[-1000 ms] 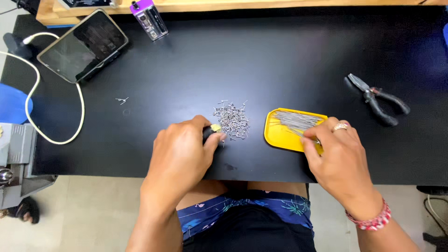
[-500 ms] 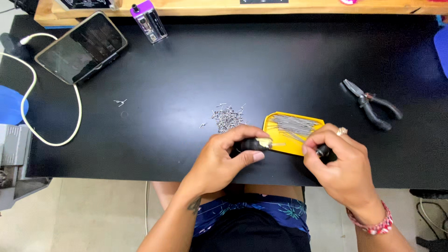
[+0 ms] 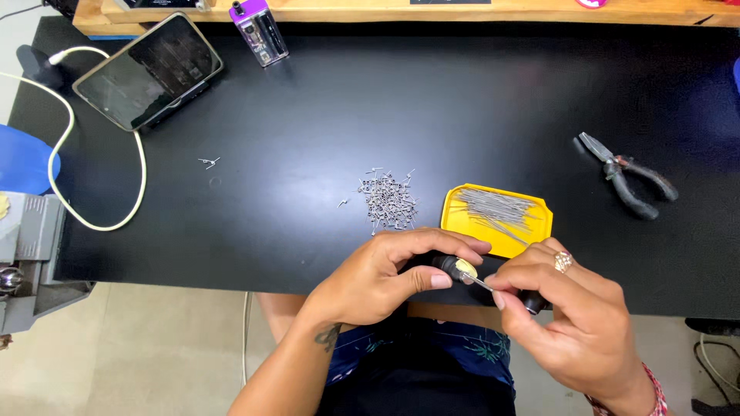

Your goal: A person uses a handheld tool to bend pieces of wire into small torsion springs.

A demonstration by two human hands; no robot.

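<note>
Both hands meet at the near edge of the black table (image 3: 432, 100). My left hand (image 3: 381, 277) grips a small tool with a black and yellow handle (image 3: 461, 269). My right hand (image 3: 570, 316) pinches a thin metal pin (image 3: 483, 283) at the tool's tip, with another dark handle part under its fingers. Just beyond the hands lies a yellow tray (image 3: 539, 229) holding several long straight pins. To its left sits a loose pile of small bent metal pieces (image 3: 388, 200).
Black-handled pliers (image 3: 628, 183) lie at the right. A phone (image 3: 149, 71) with a white cable (image 3: 92, 219) rests at the far left, a small purple and clear device (image 3: 259, 32) behind it. A stray bent pin (image 3: 209, 162) lies left of the pile. A wooden ledge runs along the back.
My left hand left the pile and moved right with the tool. My right hand came off the yellow tray with a pin. Both hands now meet at the table's near edge.
</note>
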